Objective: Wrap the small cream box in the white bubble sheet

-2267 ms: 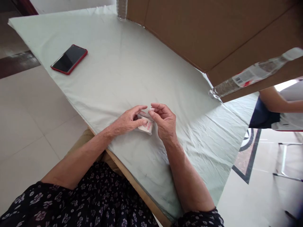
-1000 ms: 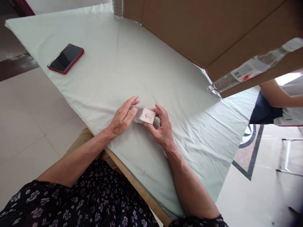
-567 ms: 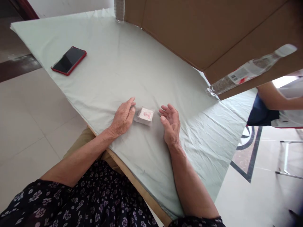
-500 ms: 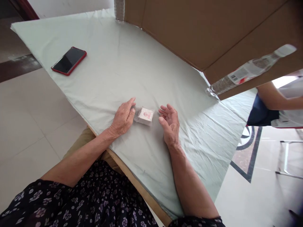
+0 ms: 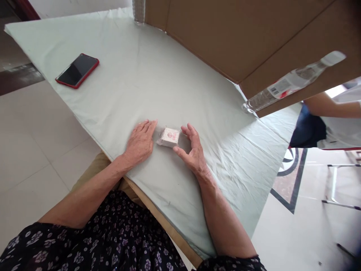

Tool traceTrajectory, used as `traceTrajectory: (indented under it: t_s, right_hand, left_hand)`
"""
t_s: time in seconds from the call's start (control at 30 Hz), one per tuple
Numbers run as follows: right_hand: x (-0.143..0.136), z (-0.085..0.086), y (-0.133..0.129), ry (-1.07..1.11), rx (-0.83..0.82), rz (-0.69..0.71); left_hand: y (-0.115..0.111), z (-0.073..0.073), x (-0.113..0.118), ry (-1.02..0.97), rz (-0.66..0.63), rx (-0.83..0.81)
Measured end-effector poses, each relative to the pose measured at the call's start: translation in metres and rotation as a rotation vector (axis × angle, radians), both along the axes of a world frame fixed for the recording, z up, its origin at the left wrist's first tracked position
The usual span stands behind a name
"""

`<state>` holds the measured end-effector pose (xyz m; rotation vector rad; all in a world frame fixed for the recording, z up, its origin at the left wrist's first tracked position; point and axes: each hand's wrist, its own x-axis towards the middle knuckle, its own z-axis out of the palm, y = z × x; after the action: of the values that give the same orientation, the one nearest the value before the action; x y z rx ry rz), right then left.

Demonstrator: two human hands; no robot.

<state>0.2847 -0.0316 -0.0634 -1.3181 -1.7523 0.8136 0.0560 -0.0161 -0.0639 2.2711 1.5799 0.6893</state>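
Left hand [image 5: 140, 143] palm down on the pale green cloth [image 5: 135, 94], fingers extended side by side, laid flat. Right hand [image 5: 189, 146] with thumb and fingers spread in a C. The plastic-wrapped block [image 5: 170, 136] lies between the hands, apart from the left; contact with the right fingertips cannot be determined.

The block [image 5: 169, 137] is white, printed in red.
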Motion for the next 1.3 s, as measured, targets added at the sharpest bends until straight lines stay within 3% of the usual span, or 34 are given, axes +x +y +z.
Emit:
traceTrajectory:
  t_s: [0.27,0.4,0.53,0.67,0.8,1.3]
  right_hand:
    - [0.000,-0.002,0.001,-0.033,-0.012,0.003]
    - [-0.005,-0.004,0.005,-0.061,0.001,0.018]
    - [-0.011,-0.004,0.008,-0.112,0.059,0.016]
    - [-0.013,-0.003,0.006,-0.164,0.074,-0.004]
    - [-0.012,-0.002,0.003,-0.208,0.095,0.005]
    - [-0.008,-0.006,0.003,-0.197,0.113,0.027]
  left_hand:
    - [-0.009,0.004,-0.024,0.053,0.022,-0.044]
    - [-0.004,0.021,-0.031,-0.153,-0.017,-0.178]
    - [0.008,0.032,-0.014,-0.362,-0.158,-0.282]
    - [0.016,0.020,0.008,-0.448,-0.277,-0.297]
    - [0.015,0.009,0.012,-0.502,-0.289,-0.232]
    - [0.014,0.001,0.011,-0.479,-0.292,-0.117]
